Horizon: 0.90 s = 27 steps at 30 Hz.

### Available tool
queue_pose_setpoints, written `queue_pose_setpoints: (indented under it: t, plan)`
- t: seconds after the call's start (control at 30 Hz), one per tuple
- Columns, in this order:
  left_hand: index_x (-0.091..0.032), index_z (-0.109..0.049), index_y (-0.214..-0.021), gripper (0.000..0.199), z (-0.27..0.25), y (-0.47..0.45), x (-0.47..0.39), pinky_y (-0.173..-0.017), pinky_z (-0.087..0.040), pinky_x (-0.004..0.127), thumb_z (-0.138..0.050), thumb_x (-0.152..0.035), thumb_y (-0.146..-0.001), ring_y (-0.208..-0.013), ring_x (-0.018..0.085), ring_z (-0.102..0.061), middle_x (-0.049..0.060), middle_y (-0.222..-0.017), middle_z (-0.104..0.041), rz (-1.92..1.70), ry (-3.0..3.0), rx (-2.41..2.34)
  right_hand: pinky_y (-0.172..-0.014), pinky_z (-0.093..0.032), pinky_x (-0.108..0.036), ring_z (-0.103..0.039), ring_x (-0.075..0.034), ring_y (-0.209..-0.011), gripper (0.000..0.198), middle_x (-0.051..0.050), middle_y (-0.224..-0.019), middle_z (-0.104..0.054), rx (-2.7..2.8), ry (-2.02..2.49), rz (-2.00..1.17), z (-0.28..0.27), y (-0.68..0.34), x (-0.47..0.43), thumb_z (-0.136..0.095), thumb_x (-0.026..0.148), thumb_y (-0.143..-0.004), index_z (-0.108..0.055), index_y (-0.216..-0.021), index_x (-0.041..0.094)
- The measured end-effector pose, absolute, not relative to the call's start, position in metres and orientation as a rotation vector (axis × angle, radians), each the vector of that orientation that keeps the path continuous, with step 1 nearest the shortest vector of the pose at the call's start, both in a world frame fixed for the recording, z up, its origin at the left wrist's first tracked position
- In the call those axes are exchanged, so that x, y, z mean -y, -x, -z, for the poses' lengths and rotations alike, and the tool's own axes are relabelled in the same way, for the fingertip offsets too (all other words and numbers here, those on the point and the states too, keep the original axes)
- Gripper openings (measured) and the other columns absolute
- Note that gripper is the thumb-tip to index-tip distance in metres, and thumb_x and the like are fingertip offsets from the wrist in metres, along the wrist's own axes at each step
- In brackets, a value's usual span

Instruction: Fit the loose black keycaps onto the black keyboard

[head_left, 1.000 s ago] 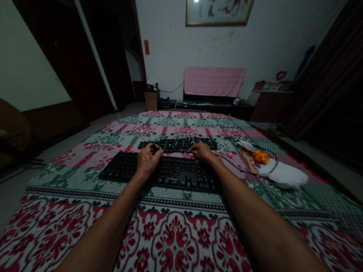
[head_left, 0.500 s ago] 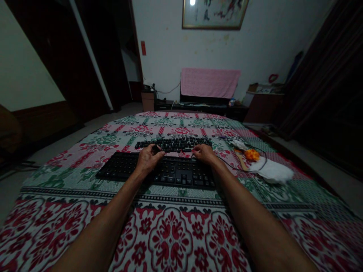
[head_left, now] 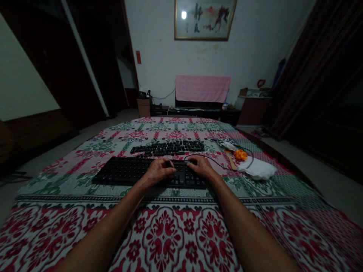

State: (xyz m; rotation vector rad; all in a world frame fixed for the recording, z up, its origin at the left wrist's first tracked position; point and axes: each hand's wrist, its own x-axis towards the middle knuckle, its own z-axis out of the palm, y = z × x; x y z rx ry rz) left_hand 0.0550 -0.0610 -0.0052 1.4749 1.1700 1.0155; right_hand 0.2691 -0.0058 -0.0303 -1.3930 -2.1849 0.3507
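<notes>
A black computer keyboard (head_left: 120,172) lies across the patterned cloth, its left part stripped to rows of small key posts, while keys remain at the lower right. Beyond it, many loose black keycaps (head_left: 167,147) are spread in rough rows. My left hand (head_left: 160,170) is over the middle of the keyboard, thumb and fingers closed around a small dark piece that looks like a keycap, partly hidden by the fingers. Over the keyboard's right end is my right hand (head_left: 200,166), fingers bent, thumb and forefinger apart, with nothing visible between them.
A black cable (head_left: 218,163) curves right from the keyboard towards an orange bundle (head_left: 240,154) and a white cloth or bag (head_left: 259,170). A red, green and white patterned cloth (head_left: 164,234) covers the broad surface. A pink cloth (head_left: 202,88) hangs over a screen by the wall.
Both hands have come back from the near edge of the loose keycaps to over the keyboard. The left hand has also shifted right, and the right thumb and forefinger have parted. The view has tilted up.
</notes>
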Motion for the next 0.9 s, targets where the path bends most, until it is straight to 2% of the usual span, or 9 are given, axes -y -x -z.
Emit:
queue_pose_setpoints:
  t: [0.13,0.4,0.7,0.9]
  plan:
    - [-0.015,-0.056,-0.07,0.025,0.007,-0.055,0.059,-0.046,-0.038,0.02,-0.07,-0.031,-0.057,-0.044,0.009,-0.051,-0.004,-0.051,-0.056,-0.987,-1.477,-1.199,-0.083,-0.047,-0.028,-0.064,-0.018,-0.092,0.024,-0.004,-0.1,-0.071,2.123,1.368,-0.414,0.037,-0.27,0.001,-0.059,0.028,-0.078,-0.069,-0.098,0.02]
    - [-0.016,-0.055,-0.07,0.021,0.01,-0.045,0.051,-0.047,-0.038,0.02,-0.066,-0.029,-0.059,-0.046,0.01,-0.052,-0.004,-0.052,-0.057,-0.941,-1.53,-1.263,-0.086,-0.047,-0.031,-0.064,-0.019,-0.094,0.023,-0.005,-0.1,-0.071,2.092,1.337,-0.337,0.04,-0.252,0.003,-0.06,0.028,-0.078,-0.07,-0.097,0.019]
    - [-0.017,-0.057,-0.076,0.012,0.012,-0.049,0.057,-0.05,-0.041,0.02,-0.061,-0.024,-0.067,-0.05,0.011,-0.057,-0.004,-0.055,-0.061,-0.868,-1.748,-1.501,-0.086,-0.046,-0.03,-0.063,-0.019,-0.093,0.022,-0.005,-0.098,-0.07,2.096,1.304,-0.318,0.042,-0.246,0.003,-0.058,0.027,-0.079,-0.07,-0.097,0.02]
    - [-0.017,-0.061,-0.077,0.012,0.013,-0.044,0.054,-0.055,-0.043,0.02,-0.061,-0.025,-0.069,-0.057,0.011,-0.059,-0.004,-0.06,-0.063,-0.811,-1.961,-1.343,-0.085,-0.046,-0.031,-0.063,-0.02,-0.093,0.02,-0.006,-0.098,-0.07,2.103,1.331,-0.306,0.039,-0.246,0.005,-0.058,0.026,-0.079,-0.07,-0.095,0.02]
